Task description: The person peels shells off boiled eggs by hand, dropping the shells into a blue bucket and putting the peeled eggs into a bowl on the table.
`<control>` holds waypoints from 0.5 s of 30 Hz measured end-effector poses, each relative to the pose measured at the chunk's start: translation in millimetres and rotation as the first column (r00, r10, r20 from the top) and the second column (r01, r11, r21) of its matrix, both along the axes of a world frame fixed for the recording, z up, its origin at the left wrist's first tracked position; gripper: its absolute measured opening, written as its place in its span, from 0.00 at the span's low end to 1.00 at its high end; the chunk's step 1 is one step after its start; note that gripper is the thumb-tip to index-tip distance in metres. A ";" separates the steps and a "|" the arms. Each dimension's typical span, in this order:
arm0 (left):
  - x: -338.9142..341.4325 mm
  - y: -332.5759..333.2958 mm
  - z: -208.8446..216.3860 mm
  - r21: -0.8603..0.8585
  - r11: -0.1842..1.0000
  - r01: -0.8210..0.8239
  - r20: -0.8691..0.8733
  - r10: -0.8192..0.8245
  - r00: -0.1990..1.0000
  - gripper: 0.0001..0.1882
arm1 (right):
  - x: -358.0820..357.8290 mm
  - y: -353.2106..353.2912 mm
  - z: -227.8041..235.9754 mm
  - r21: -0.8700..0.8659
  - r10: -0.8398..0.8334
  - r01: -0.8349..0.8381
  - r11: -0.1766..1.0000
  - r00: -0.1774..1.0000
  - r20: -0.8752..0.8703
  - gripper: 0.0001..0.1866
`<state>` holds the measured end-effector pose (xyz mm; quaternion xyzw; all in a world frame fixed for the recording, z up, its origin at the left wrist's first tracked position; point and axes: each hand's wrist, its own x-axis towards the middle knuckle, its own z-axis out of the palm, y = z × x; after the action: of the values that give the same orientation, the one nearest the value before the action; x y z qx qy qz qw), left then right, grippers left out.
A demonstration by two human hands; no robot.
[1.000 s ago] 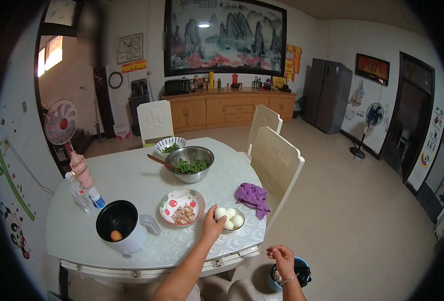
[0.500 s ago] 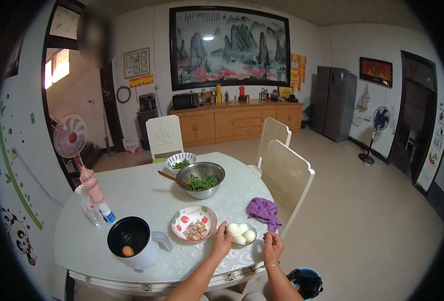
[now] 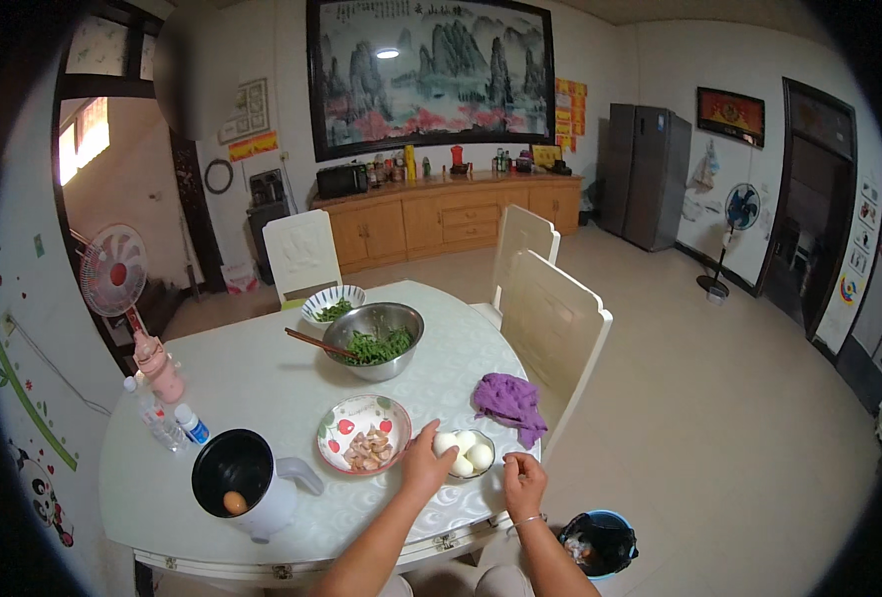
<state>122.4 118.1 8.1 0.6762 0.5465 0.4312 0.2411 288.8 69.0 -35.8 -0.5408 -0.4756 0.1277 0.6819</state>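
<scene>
Smooth white peeled eggs [image 3: 480, 456] sit together in a small clear bowl [image 3: 473, 477] near the table's front edge. At the bowl's left side, my left hand [image 3: 427, 466] has its thumb and fingers closed about the leftmost peeled egg [image 3: 445, 443]. Just right of the bowl, my right hand [image 3: 524, 486] is raised with curled fingers pinched together; whatever they hold, if anything, is too small to make out. A strawberry-patterned bowl [image 3: 393, 415] with pinkish-brown pieces [image 3: 369, 450] stands left of my left hand. Farther left, a brown egg [image 3: 235, 502] lies inside a dark-lined pot [image 3: 280, 507] with a handle.
Behind stand a steel bowl [image 3: 391, 371] of chopped greens with chopsticks [image 3: 316, 341], and a striped bowl [image 3: 354, 296]. A purple cloth [image 3: 509, 402] lies right. Bottles [image 3: 159, 370] line the table's left. Below right is a lined bin [image 3: 615, 542]; chairs [image 3: 552, 318] stand beyond.
The whole view has shifted, so the table and room sit farther left and higher, and more of the bin shows. Both hands stay beside the egg bowl, the right one slightly lower.
</scene>
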 end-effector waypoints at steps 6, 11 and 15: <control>5.5 -14.0 13.0 0.194 0.981 0.009 -0.165 0.024 0.986 0.29 | -1.5 -7.3 6.1 -0.040 -0.007 0.008 0.999 1.000 0.012 0.06; -1.1 -12.0 32.9 0.168 0.986 0.005 -0.065 0.006 0.998 0.27 | -1.5 -4.0 3.3 -0.026 -0.002 0.002 1.000 1.000 0.002 0.06; -26.7 54.1 68.3 0.148 0.985 -0.084 0.270 0.041 0.962 0.23 | 0.5 -2.9 -3.7 -0.052 0.010 -0.012 0.999 0.999 -0.040 0.06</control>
<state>95.6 172.2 76.5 0.6116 0.4944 0.5674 0.2440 289.3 66.1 -39.5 -0.5533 -0.4613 0.1545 0.6762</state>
